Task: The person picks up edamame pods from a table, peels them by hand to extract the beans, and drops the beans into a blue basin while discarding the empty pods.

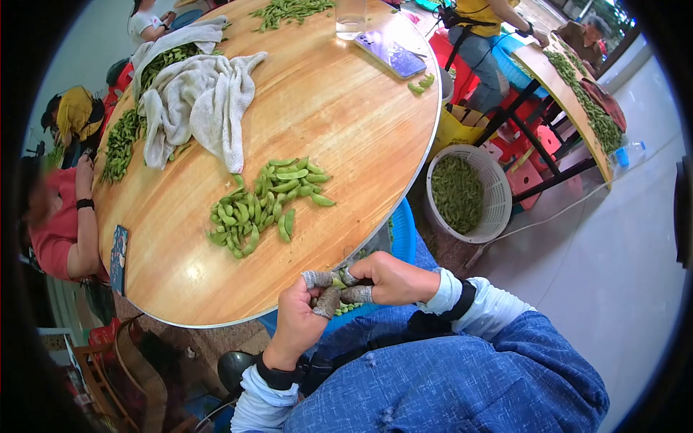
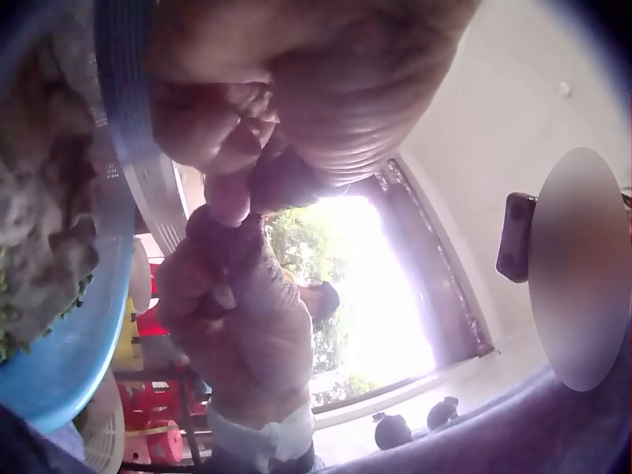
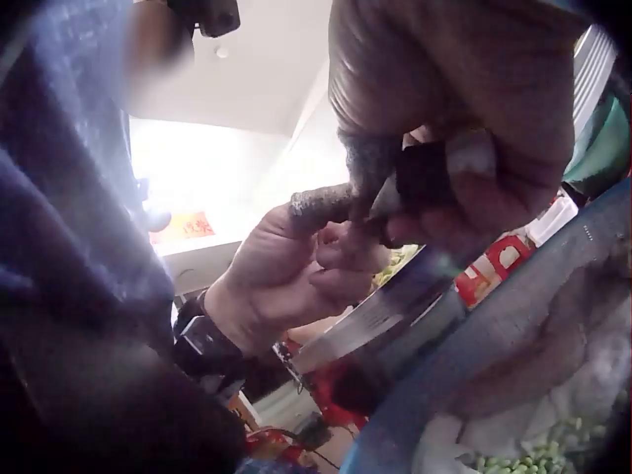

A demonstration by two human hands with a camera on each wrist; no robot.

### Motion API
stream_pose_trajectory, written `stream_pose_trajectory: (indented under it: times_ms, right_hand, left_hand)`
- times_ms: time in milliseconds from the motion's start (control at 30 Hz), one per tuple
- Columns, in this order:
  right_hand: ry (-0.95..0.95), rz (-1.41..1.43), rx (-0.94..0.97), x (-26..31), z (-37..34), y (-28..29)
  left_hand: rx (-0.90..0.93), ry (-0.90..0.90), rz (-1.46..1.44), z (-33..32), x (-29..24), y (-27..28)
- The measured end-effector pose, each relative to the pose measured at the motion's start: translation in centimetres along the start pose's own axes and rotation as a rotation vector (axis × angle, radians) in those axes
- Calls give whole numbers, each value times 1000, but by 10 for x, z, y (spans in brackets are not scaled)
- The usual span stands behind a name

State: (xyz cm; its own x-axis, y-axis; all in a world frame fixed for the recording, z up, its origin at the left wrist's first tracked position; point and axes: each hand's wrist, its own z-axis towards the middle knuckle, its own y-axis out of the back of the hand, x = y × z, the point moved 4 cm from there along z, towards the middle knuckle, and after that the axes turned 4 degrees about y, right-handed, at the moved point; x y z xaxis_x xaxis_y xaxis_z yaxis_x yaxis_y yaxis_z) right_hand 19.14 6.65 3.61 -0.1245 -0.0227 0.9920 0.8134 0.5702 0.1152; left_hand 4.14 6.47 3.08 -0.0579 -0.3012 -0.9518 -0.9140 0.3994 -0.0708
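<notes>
Both hands meet just off the near edge of the round wooden table (image 1: 317, 238), above a blue basin (image 1: 406, 232). The left hand (image 1: 297, 321) and right hand (image 1: 397, 280) pinch a green edamame pod (image 1: 338, 281) between them, mostly hidden by the fingers. Grey wraps (image 1: 328, 302) cover the thumbs and forefingers. Shelled green beans (image 3: 538, 456) lie in the basin below, seen in the right wrist view. A pile of whole edamame pods (image 1: 263, 206) sits on the table ahead of the hands.
A crumpled grey towel (image 1: 198, 101) partly covers more pods at the far left. A phone (image 1: 390, 54) and a glass (image 1: 351, 20) stand at the back. On the floor to the right is a white basket (image 1: 498, 191) of pods. Another person (image 1: 61, 224) sits at the left.
</notes>
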Motion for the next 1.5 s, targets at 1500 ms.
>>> stream_pose_trajectory:
  times_ms: [1500]
  right_hand:
    - [39, 488, -310, 2, 10, 22]
  left_hand:
    - [-43, 78, -215, 31, -27, 11]
